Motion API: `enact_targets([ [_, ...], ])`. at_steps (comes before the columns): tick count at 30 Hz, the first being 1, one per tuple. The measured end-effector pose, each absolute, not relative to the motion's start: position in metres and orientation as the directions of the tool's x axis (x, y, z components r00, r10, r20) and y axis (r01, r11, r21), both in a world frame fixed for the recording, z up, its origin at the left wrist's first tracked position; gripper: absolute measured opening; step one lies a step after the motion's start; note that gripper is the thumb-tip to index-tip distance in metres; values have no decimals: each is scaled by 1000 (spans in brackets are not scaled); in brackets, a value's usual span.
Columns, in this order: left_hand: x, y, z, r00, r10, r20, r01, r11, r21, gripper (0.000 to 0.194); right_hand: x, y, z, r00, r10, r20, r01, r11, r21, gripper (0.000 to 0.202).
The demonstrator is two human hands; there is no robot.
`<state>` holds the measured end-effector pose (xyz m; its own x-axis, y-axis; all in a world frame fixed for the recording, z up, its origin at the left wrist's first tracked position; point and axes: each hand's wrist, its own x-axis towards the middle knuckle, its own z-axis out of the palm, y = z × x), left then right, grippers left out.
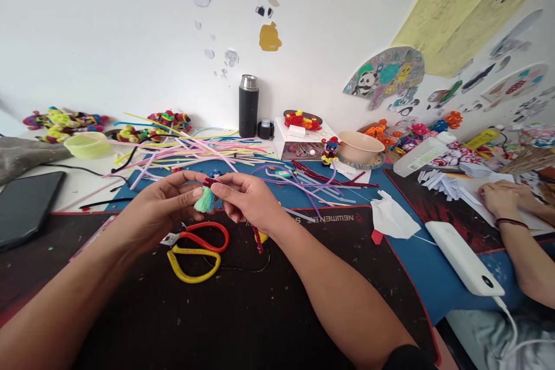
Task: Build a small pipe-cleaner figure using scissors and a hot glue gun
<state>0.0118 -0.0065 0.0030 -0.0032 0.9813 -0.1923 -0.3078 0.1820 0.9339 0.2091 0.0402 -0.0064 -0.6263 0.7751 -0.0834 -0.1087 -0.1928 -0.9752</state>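
Both my hands meet over the black desk mat [208,324], fingers pinched round a small pipe-cleaner doll [204,201] with a pale green and teal skirt, a dark red middle and a blue top. My left hand [169,202] grips it from the left. My right hand [247,199] pinches its dark red part from the right. A dark red pipe cleaner [259,241] hangs below my right hand. Just under my hands lie scissors [195,248] with one red and one yellow handle loop. A yellow object beside the hanging strand is mostly hidden.
Many pastel pipe cleaners [195,150] lie behind my hands. Farther back stand a black thermos [248,107], a beige bowl [361,147] and a finished doll [330,151]. A white power bank [463,257] and another person's hands [498,199] are at right; a dark tablet [28,205] is at left.
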Motion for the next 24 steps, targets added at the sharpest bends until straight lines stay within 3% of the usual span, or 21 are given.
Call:
enact_targets([
  [5, 11, -10, 8, -9, 991, -132, -188, 128, 974, 50, 210, 40, -1, -624, 774, -105, -118, -226, -967, 41],
  [15, 5, -6, -8, -15, 1000, -10, -153, 8, 988, 43, 212, 39, -4, -701, 710, -67, -168, -256, -952, 41],
  [24, 9, -6, -7, -8, 1000, 3, -216, -4, 976, 41, 211, 38, -4, -717, 693, -73, -168, -273, -947, 48],
])
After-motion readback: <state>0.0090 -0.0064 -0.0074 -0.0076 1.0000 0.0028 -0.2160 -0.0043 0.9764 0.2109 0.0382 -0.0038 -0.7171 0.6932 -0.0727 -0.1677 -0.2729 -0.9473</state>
